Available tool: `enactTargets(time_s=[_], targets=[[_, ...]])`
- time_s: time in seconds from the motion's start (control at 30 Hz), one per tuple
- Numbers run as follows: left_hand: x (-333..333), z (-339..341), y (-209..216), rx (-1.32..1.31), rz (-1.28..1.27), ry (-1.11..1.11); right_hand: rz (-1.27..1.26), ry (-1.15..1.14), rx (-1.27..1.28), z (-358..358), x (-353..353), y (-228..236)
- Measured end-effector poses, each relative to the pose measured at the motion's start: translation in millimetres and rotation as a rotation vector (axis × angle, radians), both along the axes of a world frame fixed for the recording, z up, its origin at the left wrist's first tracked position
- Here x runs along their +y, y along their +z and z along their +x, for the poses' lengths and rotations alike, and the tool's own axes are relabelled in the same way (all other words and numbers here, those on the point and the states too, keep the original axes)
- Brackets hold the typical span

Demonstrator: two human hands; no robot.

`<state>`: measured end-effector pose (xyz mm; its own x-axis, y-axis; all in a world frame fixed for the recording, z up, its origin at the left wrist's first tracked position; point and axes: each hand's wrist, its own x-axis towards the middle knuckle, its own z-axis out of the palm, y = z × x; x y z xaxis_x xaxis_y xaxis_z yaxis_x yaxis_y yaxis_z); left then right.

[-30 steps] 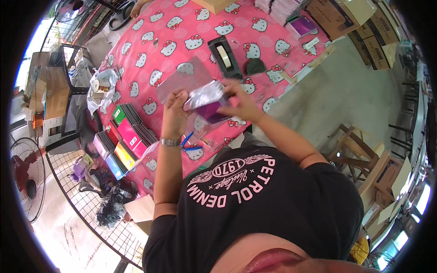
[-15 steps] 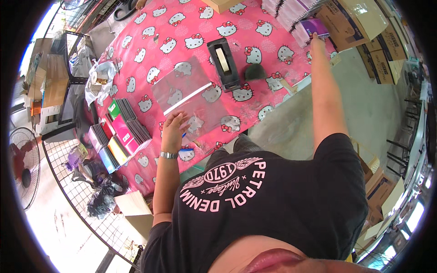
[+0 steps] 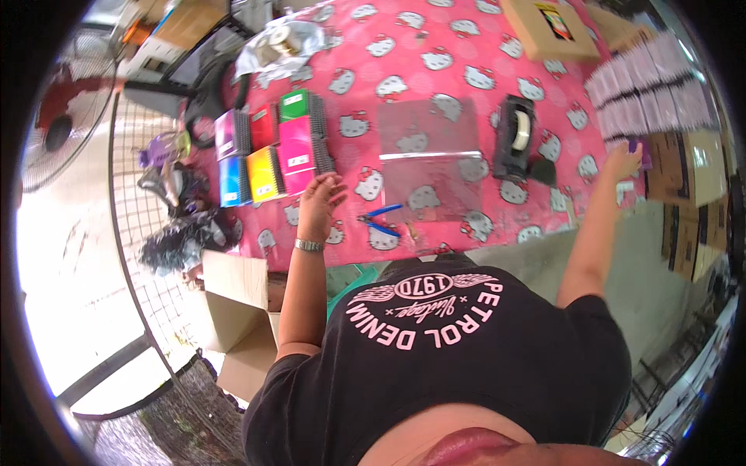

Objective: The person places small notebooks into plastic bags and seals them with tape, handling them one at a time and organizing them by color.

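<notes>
At the right edge of the table, my right hand is closed on a purple notebook, mostly hidden by my fingers. Rows of pale spiral-bound notebooks stand just beyond it. My left hand hovers open, fingers loosely bent and nothing in them, at the near corner of a pink spiral notebook stack. Beside that stack are yellow, blue, green, red and lilac notebooks. Blue-handled cutters lie right of my left hand. A clear plastic bag lies flat in the middle.
A black tape dispenser stands right of the bag, next to a dark green lump. Far off sit a flat cardboard box and a white plastic bag. Cartons stand at the right; an open carton is at the left.
The whole view has swung, so the table appears further left and straighter. My right hand stays out at the purple notebook; my left hand is now near the pink notebooks.
</notes>
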<state>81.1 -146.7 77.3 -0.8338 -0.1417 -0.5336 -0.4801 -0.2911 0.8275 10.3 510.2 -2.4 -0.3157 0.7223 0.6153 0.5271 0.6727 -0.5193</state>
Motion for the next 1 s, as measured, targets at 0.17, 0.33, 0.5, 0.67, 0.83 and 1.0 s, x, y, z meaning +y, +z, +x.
enactTargets(time_s=[0.17, 0.33, 0.5, 0.67, 0.83, 1.0], targets=[[-107.7, -53.2, 20.5, 0.307, -0.201, 0.372, -0.551, 0.896, 0.207, -22.0, -306.6, 66.4], [-231.2, -107.8, -2.4, 0.383, -0.642, 0.406, -0.639, 1.671, -0.105, -71.0, -565.3, 70.6], [-293.9, -177.5, -30.6, 0.192, -1.248, 0.159, -0.568, 1.409, -0.726, -168.4, -710.1, 43.1], [-294.6, -180.1, -48.6, 0.178, -1.384, -0.123, -0.628, 1.151, -0.829, -178.8, -763.9, 25.1], [-323.2, -177.0, -56.5, 0.214, -1.256, -0.090, -0.710, 1.133, -0.888, -177.1, -784.5, 41.0], [-344.4, -200.0, -50.8, 0.063, -0.909, -0.057, -0.375, 1.201, -0.148, -173.6, -792.4, 67.3]])
